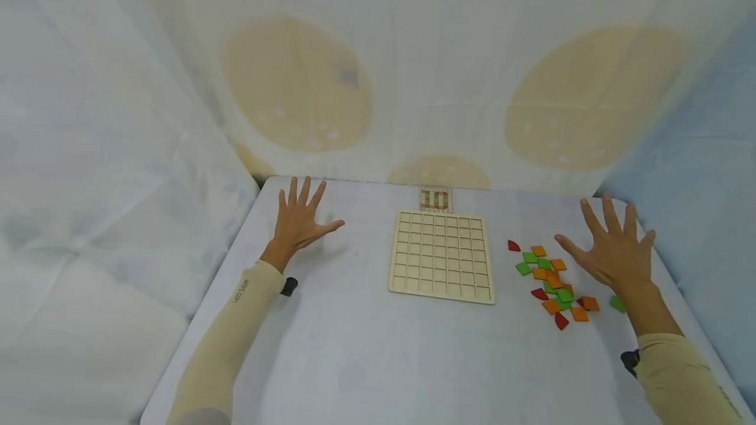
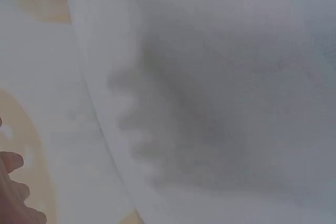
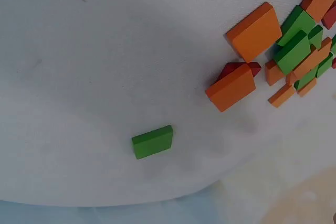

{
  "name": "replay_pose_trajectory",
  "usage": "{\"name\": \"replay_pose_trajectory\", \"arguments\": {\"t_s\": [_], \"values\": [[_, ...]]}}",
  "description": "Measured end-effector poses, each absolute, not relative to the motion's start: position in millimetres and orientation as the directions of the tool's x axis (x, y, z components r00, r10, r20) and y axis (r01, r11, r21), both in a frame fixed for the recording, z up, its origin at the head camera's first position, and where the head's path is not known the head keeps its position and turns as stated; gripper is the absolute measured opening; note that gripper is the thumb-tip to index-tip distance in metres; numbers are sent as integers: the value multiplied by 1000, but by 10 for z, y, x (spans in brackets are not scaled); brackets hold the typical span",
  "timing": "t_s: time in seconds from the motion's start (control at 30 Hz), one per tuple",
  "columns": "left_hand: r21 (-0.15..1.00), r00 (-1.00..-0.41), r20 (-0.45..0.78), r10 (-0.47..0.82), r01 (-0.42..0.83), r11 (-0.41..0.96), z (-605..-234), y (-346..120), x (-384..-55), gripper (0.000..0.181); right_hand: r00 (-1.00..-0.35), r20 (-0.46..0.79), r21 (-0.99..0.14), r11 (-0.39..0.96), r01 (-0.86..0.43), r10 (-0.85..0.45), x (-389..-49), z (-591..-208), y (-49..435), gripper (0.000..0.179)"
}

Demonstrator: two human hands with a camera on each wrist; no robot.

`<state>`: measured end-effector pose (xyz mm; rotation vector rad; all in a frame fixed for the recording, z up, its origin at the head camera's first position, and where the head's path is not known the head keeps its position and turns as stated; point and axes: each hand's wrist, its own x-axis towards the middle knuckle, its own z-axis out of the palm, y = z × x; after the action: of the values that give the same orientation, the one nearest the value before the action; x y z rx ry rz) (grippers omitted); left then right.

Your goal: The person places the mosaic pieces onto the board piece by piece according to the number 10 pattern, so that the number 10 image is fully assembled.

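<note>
My left hand [image 1: 297, 223] hovers over the left side of the table with its fingers spread, holding nothing; its shadow falls on the cloth in the left wrist view. On the right, my right hand [image 1: 619, 256] is likewise spread and bare, just beyond a scatter of small coloured tiles. Among these are orange tiles [image 1: 581, 314], green tiles [image 1: 524, 269] and red quarter-round tiles [image 1: 561, 321], some overlapping. A lone green tile [image 3: 153, 142] lies apart, close to the right wrist. Between the hands sits a pale wooden grid board [image 1: 441, 256] with bare square cells.
A small card [image 1: 436, 199] printed with an orange and green pattern lies behind the board, at the table's back edge. White cloth covers the table [image 1: 354, 359]. Fabric walls [image 1: 425, 84] with tan round patches enclose it at the back and both sides.
</note>
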<state>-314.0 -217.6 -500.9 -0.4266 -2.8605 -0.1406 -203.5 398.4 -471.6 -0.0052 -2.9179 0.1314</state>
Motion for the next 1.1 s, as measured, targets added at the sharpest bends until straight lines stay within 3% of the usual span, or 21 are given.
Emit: {"name": "replay_pose_trajectory", "arguments": {"t_s": [0.1, 0.2, 0.3, 0.4, 0.5, 0.6, 0.83, 1.1], "values": [[252, -944, 216, 248, 300, 920, -4991, -2100, -3113, 97, -981, 192, -262, 965, -13, 39, -2040, -4718, 3935, 84], [476, -962, 142, 235, 274, 835, -4965, -1897, -3062, 72, -990, 125, -426, 905, 6, 65, -2056, -4733, 3879, 62], [599, -965, 13, 260, 216, 771, -4986, -1598, -2982, 51, -996, 7, -468, 881, 73, 87, -2074, -4789, 3842, 44], [643, -945, -112, 308, 167, 748, -5084, -1285, -2881, 44, -983, -136, -452, 875, 174, 126, -2083, -4865, 3836, 39], [663, -924, -205, 324, 112, 740, -5204, -1039, -2772, 45, -952, -254, -441, 856, 269, 169, -2084, -4919, 3837, 44], [695, -922, -222, 318, 79, 715, -5296, -898, -2670, 47, -934, -301, -437, 843, 314, 192, -2093, -4960, 3821, 48], [796, -935, -128, 330, 101, 596, -5434, -783, -2557, 63, -921, -309, -409, 841, 353, 236, -2117, -5026, 3755, 44], [831, -914, -81, 398, 159, 533, -5513, -744, -2512, 84, -911, -313, -427, 818, 387, 268, -2186, -5048, 3808, 44]]}}
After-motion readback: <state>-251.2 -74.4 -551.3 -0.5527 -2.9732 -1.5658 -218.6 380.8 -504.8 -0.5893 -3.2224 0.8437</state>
